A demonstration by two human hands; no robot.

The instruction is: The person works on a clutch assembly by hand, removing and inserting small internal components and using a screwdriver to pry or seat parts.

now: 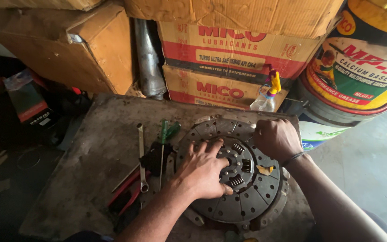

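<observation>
Though perhaps worn, dusty clutch disc (pixel 247 201)

Left hand (pixel 201 170) spread flat, palm down; right hand (pixel 276 140) apparently fisted.

Dull grey metal clutch disc (pixel 247 204), matt scuffed worktop (pixel 90 179), shiny steel wrench (pixel 142 157), rough cardboard boxes (pixel 229 45)

Stacked cardboard boxes (pixel 229 49) behind a grimy workbench (pixel 95 148), grey floor (pixel 368 157)
</observation>
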